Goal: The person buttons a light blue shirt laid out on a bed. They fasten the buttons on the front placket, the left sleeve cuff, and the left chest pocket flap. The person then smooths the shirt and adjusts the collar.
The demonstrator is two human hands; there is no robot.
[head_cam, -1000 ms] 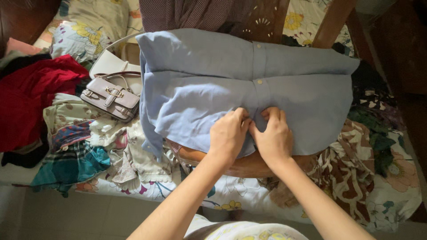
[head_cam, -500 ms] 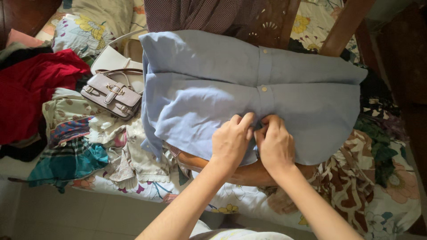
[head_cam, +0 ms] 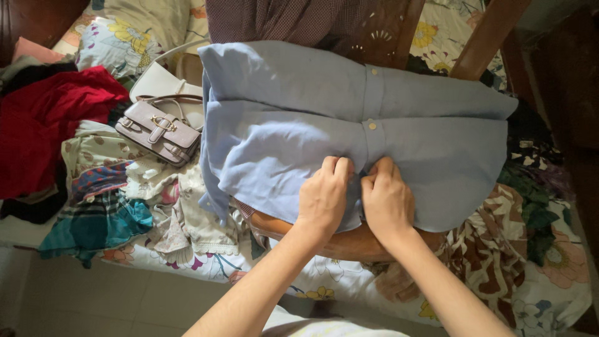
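A wooden chair (head_cam: 349, 240) in the middle of the frame carries a light blue shirt (head_cam: 281, 125) spread flat over its seat, the rounded front edge showing below the cloth. Behind and around it is a bed (head_cam: 549, 293) covered by a floral sheet. Directly on the bed at left lie a red garment (head_cam: 43, 125), a mauve handbag (head_cam: 159, 132) with a white bag (head_cam: 156, 81) just behind it, and a teal plaid cloth (head_cam: 93, 224); at lower right, a brown patterned cloth (head_cam: 486, 249)
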